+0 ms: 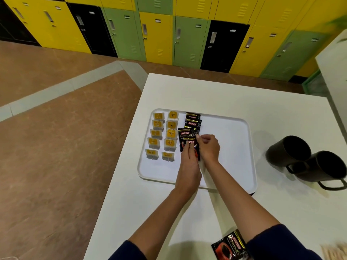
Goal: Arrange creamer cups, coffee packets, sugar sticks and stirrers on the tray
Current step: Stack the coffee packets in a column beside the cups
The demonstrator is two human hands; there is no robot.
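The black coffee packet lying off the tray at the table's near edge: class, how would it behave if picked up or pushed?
The coffee packet looks flat and thin, so probably light and floppy. Its glossy film would likely slide on the smooth white table rather than roll.

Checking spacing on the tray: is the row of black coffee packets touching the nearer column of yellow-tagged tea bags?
Apart. The head view shows a strip of bare white tray between the coffee packets and the tea bags along the column.
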